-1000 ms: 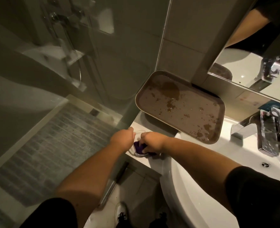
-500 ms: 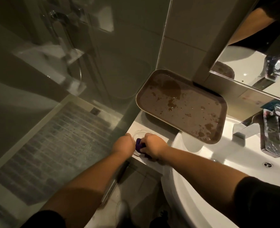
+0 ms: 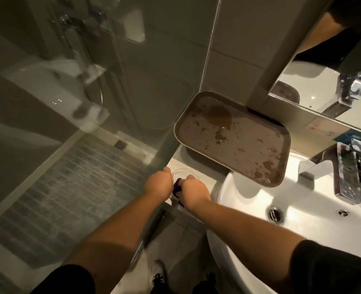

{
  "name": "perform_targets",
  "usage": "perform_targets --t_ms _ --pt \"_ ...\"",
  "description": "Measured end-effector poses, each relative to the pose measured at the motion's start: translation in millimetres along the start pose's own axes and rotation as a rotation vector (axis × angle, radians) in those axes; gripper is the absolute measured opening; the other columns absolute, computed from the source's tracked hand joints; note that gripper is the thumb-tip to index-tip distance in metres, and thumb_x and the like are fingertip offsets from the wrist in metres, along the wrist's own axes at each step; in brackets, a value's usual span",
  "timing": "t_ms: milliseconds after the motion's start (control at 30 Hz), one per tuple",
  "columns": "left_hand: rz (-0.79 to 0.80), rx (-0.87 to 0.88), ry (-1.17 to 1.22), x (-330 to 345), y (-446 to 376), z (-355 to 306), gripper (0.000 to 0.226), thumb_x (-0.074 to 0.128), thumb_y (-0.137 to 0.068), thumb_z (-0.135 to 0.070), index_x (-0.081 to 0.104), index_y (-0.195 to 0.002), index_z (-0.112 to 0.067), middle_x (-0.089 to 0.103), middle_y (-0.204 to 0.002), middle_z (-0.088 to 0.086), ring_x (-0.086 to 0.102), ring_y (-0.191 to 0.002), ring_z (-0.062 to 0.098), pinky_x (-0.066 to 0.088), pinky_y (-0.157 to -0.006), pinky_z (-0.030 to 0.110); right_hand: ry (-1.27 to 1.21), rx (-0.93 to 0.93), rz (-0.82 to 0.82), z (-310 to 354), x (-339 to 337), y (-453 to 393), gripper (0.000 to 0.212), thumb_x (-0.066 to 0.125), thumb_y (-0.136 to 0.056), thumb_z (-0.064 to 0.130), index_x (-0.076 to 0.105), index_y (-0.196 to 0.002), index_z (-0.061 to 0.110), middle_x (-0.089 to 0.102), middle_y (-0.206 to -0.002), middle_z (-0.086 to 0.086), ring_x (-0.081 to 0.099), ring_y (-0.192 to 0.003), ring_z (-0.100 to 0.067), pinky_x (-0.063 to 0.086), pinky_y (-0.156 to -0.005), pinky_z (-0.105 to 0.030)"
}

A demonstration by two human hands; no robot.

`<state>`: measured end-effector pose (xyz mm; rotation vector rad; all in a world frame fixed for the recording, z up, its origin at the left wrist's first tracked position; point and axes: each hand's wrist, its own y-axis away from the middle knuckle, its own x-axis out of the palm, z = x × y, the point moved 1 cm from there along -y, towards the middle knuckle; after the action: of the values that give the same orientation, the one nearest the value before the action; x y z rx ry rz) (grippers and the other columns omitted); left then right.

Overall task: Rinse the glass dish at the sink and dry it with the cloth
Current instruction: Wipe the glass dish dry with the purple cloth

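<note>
1. Two hands met at the table edge: the left hand (image 3: 158, 183), its grip closed round the glass dish (image 3: 181, 173), steadied it.
2. Just right of that grip, the right hand (image 3: 193, 192) pinched the purple cloth (image 3: 177, 187) into the dish, probably drying.

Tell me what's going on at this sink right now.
A person is drying a small glass dish on the white ledge left of the sink. The left hand steadies the dish at its rim, while the right hand presses a purple cloth into it. No water is running from the tap. A wet brown tray leans behind them, one corner over the basin.
</note>
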<state>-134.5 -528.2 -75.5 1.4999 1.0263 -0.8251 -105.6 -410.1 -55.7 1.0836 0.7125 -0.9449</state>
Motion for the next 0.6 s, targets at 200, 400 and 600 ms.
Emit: perform_targets --t_ms 200,400,600 --pt "0.010 -0.017 0.101 -1 1 1 0.035 0.027 -0.105 -0.031 0.045 -0.116 -0.003 0.064 -0.113 0.021 0.061 -0.103 0.039 0.043 -0.072 0.040 -0.334 0.210 0.004 12 -4 3 0.016 0.062 -0.087 0.016 0.076 -0.094 0.022 0.071 -0.092 -0.005 0.063 -0.069 -0.022 0.051 -0.063 -0.027" --pt "0.002 -0.040 0.183 1 7 5 0.041 0.025 -0.105 -0.038 0.047 -0.119 -0.007 0.064 -0.116 0.019 0.061 -0.105 0.037 0.047 -0.081 0.042 -0.596 0.269 -0.052 -16 -58 14 0.020 0.064 -0.093 0.032 0.069 -0.106 0.017 0.071 -0.096 -0.007 0.066 -0.089 -0.024 0.057 -0.077 -0.035" --pt "0.035 -0.041 0.153 6 12 1 0.029 0.036 -0.103 -0.029 0.043 -0.123 -0.009 0.065 -0.117 0.015 0.063 -0.102 0.033 0.047 -0.075 0.039 -0.997 0.336 -0.072 -34 -86 56 0.013 0.059 -0.098 0.029 0.061 -0.096 0.017 0.068 -0.096 -0.006 0.065 -0.086 -0.021 0.050 -0.067 -0.028"
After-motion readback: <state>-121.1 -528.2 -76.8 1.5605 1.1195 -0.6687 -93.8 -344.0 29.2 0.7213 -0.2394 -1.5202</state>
